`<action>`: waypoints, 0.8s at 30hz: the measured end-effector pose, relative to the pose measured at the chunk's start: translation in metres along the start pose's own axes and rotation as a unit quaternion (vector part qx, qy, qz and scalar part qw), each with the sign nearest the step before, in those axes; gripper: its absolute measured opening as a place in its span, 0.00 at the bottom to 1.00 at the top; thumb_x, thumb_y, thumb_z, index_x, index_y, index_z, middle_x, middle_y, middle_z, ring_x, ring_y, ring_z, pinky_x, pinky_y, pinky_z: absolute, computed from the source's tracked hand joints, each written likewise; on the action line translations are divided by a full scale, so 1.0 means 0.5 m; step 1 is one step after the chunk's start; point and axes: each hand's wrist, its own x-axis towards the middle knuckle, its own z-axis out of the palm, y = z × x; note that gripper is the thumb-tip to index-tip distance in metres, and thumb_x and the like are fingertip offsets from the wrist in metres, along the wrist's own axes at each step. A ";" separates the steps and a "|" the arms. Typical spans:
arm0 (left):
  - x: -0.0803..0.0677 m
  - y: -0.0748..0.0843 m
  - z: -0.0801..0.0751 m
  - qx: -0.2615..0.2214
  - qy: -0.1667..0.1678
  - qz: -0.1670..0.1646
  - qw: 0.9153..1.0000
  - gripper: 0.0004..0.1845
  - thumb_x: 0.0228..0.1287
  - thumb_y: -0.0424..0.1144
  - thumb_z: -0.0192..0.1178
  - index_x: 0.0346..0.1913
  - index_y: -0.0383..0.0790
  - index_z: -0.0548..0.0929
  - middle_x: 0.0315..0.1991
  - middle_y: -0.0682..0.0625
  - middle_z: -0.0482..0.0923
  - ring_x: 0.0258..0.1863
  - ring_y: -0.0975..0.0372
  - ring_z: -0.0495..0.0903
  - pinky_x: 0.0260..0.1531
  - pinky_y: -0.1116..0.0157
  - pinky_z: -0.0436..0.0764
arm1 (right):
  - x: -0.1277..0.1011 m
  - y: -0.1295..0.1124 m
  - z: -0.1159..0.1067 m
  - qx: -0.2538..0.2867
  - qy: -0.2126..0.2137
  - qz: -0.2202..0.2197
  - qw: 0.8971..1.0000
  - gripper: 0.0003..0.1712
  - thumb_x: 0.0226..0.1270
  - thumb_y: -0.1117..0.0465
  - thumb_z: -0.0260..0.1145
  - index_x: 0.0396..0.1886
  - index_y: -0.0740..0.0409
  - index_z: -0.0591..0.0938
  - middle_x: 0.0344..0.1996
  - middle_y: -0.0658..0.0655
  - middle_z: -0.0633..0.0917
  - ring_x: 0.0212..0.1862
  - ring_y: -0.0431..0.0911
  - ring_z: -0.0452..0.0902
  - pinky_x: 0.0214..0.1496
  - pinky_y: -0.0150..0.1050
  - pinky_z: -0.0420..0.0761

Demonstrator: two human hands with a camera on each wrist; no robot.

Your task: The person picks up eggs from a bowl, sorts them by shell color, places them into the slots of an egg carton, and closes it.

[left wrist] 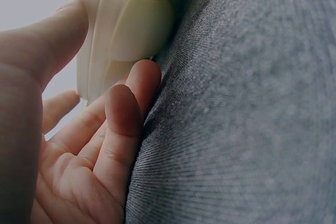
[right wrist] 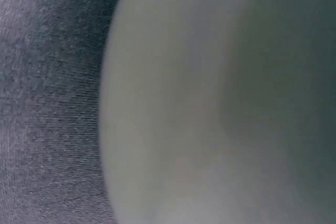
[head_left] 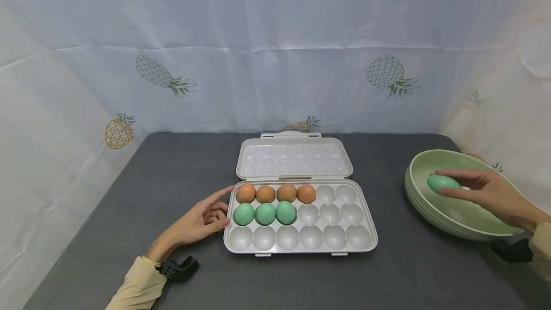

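An egg tray (head_left: 311, 238) lies on the table with its lid (head_left: 297, 159) folded back. Several brown eggs (head_left: 265, 194) fill the left part of its back row, and three green eggs (head_left: 265, 214) sit in the middle row at the left. My left hand (head_left: 195, 221) rests at the tray's left side, thumb and forefinger touching the rim (left wrist: 94, 30), other fingers loosely bent. At the right, my right hand (head_left: 495, 193) pinches a green egg (head_left: 441, 182) above a pale green bowl (head_left: 465, 221). In the right wrist view, the bowl (right wrist: 152, 103) hides that hand.
The bowl stands at the dark table's (head_left: 193, 166) right side, apparently stacked on another. Behind the table hangs a white pineapple-print cloth (head_left: 275, 85), which also covers both sides. A black strap (head_left: 177, 269) is on the left wrist.
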 end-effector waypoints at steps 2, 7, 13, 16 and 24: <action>0.000 0.001 0.000 0.002 0.000 0.000 1.000 0.40 0.74 0.31 0.59 0.81 0.34 0.51 0.49 0.36 0.83 0.38 0.70 0.84 0.36 0.69 0.83 | 0.000 -0.007 -0.001 0.009 0.000 -0.009 1.000 0.29 0.72 0.71 0.65 0.72 0.62 0.74 0.59 0.25 0.78 0.56 0.17 0.74 0.46 0.24 0.79; 0.000 0.004 0.000 0.004 0.000 0.002 1.000 0.40 0.74 0.31 0.59 0.81 0.33 0.51 0.48 0.36 0.83 0.38 0.71 0.84 0.35 0.69 0.83 | 0.001 -0.033 0.002 0.004 0.023 -0.017 1.000 0.29 0.69 0.74 0.66 0.70 0.61 0.77 0.59 0.28 0.79 0.53 0.24 0.80 0.44 0.26 0.81; 0.000 0.005 -0.001 0.005 -0.001 0.007 1.000 0.39 0.74 0.30 0.59 0.81 0.32 0.51 0.48 0.36 0.83 0.37 0.71 0.84 0.35 0.69 0.83 | 0.004 -0.085 0.018 -0.012 0.031 -0.031 0.999 0.28 0.69 0.72 0.68 0.68 0.59 0.78 0.60 0.32 0.78 0.53 0.25 0.80 0.46 0.26 0.80; 0.000 0.004 -0.001 0.006 -0.001 0.010 1.000 0.39 0.74 0.29 0.59 0.81 0.31 0.51 0.47 0.36 0.83 0.37 0.71 0.84 0.35 0.69 0.83 | 0.010 -0.113 0.031 0.000 0.022 -0.060 0.998 0.28 0.67 0.74 0.67 0.68 0.63 0.78 0.59 0.35 0.81 0.54 0.27 0.82 0.47 0.28 0.83; -0.001 0.003 0.000 0.007 -0.002 0.005 1.000 0.39 0.74 0.30 0.59 0.81 0.33 0.51 0.48 0.37 0.83 0.37 0.71 0.84 0.35 0.70 0.83 | 0.021 -0.163 0.059 -0.008 0.007 -0.056 0.998 0.27 0.66 0.67 0.73 0.65 0.56 0.82 0.55 0.44 0.86 0.50 0.34 0.87 0.47 0.29 0.84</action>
